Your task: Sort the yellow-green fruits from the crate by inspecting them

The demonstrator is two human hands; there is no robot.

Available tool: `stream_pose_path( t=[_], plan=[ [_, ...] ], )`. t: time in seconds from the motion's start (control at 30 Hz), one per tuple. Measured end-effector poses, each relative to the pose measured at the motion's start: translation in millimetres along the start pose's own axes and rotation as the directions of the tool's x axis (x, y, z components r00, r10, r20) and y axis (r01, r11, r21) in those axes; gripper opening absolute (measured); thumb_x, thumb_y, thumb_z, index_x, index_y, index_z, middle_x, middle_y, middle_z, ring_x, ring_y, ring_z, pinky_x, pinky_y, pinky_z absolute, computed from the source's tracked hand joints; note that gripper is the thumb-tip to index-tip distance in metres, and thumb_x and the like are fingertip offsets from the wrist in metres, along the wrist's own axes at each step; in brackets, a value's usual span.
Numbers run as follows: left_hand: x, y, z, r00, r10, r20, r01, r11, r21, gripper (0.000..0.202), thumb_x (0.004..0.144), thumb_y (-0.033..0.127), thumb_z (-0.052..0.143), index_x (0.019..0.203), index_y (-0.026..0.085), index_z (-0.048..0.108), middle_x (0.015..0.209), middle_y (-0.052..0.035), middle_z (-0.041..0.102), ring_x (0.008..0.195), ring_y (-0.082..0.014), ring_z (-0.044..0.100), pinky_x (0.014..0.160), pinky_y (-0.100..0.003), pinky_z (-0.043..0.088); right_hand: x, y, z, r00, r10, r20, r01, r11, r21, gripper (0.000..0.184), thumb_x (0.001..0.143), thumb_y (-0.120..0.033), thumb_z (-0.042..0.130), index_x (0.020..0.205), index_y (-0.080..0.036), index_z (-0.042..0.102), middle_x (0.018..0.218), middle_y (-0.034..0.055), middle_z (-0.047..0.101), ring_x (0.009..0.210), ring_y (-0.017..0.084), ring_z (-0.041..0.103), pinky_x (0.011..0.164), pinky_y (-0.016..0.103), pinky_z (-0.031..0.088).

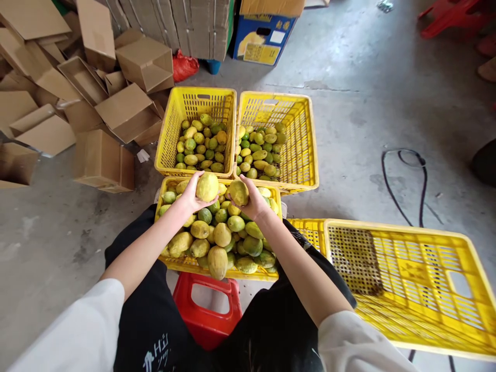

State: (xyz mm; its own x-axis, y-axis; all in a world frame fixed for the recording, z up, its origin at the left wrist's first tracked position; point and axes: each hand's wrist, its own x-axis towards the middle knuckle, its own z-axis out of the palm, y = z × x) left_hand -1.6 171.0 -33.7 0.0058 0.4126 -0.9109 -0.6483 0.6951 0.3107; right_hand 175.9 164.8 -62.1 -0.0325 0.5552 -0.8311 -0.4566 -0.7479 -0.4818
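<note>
Left hand (189, 198), one: fingers curled about a yellow fruit (207, 186), palm beneath and beside it, the fruit lifted over the far half of the near crate. Right hand (254, 199), one: closed about a greener, brown-marked fruit (239, 192), thumb uppermost, just beside the first and apart from it. Forearms, two, bare, with white sleeves (83, 325) at the elbows. Below both hands, near crate (182, 266), yellow plastic, heaped with loose fruit (222, 235) in yellow, green and mottled skins; one oblong piece overlaps the near rim. Red stool (207, 330), with an opening in it, between black-trousered legs, at the crate's near edge. Beyond, two yellow crates side by side: left rear crate (166, 134) and right rear crate (300, 150), each part filled with similar fruit. To the right, a further yellow crate (411, 273), slatted and dirt-marked. Outward on the grey floor (349, 129): a black cord (422, 201), looped, at right; brown cartons (101, 157), many, piled at left; a red bag (185, 67) beside them; a blue printed box (267, 44) at the back.
</note>
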Motion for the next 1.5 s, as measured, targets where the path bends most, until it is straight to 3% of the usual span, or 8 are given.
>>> stream_pose_path(
  t=[0.13,0.37,0.57,0.77,0.87,1.03,1.23,1.5],
  plan=[
    [-0.6,-2.6,1.6,0.998,-0.044,0.038,0.044,0.999,-0.012,0.028,0.121,0.047,0.062,0.12,0.023,0.078,0.089,-0.0076,0.08,0.077,-0.0255,0.081,0.073,-0.035,0.07,-1.3,0.9,2.6,0.999,0.026,0.022,-0.026,1.0,-0.011,0.02,0.118,-0.036,0.074,0.102,-0.025,0.073,0.085,0.0025,0.081,0.072,0.019,0.08,0.057,0.024,0.06],
    [7.3,-6.4,0.2,0.998,-0.035,0.046,0.034,0.999,0.04,0.03,0.116,0.049,0.077,0.128,0.022,0.08,0.094,-0.0093,0.086,0.076,-0.0259,0.084,0.081,-0.04,0.074,-1.4,-0.9,2.9,0.996,0.075,0.056,-0.077,0.996,0.036,0.041,0.125,-0.041,0.047,0.109,-0.022,0.081,0.072,0.0064,0.078,0.07,0.025,0.081,0.054,0.027,0.062],
    [1.9,-5.9,4.4,0.997,-0.056,0.056,0.053,0.997,0.054,0.023,0.117,0.041,0.075,0.122,0.019,0.08,0.087,-0.0073,0.084,0.068,-0.0225,0.08,0.076,-0.036,0.073,1.4,-0.2,2.8,0.995,0.087,0.048,-0.089,0.996,0.032,0.043,0.125,-0.052,0.051,0.108,-0.024,0.08,0.066,0.0039,0.073,0.064,0.024,0.079,0.054,0.025,0.06],
    [-4.9,-5.1,7.5,0.999,0.026,-0.033,-0.025,0.999,0.034,0.012,0.117,0.036,0.075,0.115,0.024,0.077,0.077,0.001,0.075,0.068,-0.0209,0.078,0.077,-0.032,0.073,2.6,-0.7,0.9,0.994,0.081,0.072,-0.084,0.996,0.035,0.043,0.126,-0.05,0.051,0.103,-0.024,0.075,0.076,0.0051,0.077,0.065,0.021,0.077,0.053,0.025,0.059],
    [-4.9,-3.3,6.6,1.0,-0.001,0.001,0.001,1.0,0.013,0.02,0.122,0.039,0.068,0.116,0.022,0.078,0.081,-0.0028,0.079,0.075,-0.0233,0.084,0.077,-0.032,0.074,0.6,-1.3,1.0,0.997,0.059,0.058,-0.061,0.997,0.042,0.042,0.127,-0.05,0.05,0.101,-0.024,0.072,0.08,0.0053,0.078,0.068,0.021,0.077,0.056,0.026,0.061],
    [3.2,-4.9,3.5,0.995,-0.072,0.065,0.07,0.997,0.031,0.033,0.12,0.044,0.074,0.14,0.018,0.08,0.102,-0.0134,0.09,0.083,-0.03,0.09,0.079,-0.042,0.078,-5.7,-1.9,1.7,1.0,-0.015,-0.025,0.014,0.999,-0.044,0.026,0.118,-0.039,0.075,0.096,-0.025,0.07,0.076,0.0015,0.074,0.065,0.018,0.073,0.052,0.021,0.056],
    [3.8,-7.6,2.6,0.995,-0.092,0.049,0.086,0.991,0.102,0.034,0.118,0.036,0.078,0.143,0.014,0.079,0.099,-0.0139,0.088,0.067,-0.022,0.083,0.063,-0.03,0.072,-10.0,-8.0,5.7,0.99,0.136,-0.018,-0.137,0.99,-0.027,0.043,0.13,-0.036,0.04,0.105,-0.02,0.071,0.072,0.0037,0.073,0.051,0.015,0.063,0.048,0.021,0.056],
    [4.5,-5.8,1.6,0.994,-0.095,-0.053,0.094,0.995,-0.013,0.026,0.124,0.042,0.069,0.137,0.02,0.075,0.098,-0.0069,0.082,0.064,-0.0166,0.076,0.055,-0.022,0.067,2.4,5.2,2.6,0.975,0.22,-0.033,-0.216,0.971,0.1,0.039,0.128,-0.032,0.037,0.11,-0.021,0.07,0.085,0.0047,0.075,0.062,0.017,0.07,0.05,0.019,0.054]
  ],
)
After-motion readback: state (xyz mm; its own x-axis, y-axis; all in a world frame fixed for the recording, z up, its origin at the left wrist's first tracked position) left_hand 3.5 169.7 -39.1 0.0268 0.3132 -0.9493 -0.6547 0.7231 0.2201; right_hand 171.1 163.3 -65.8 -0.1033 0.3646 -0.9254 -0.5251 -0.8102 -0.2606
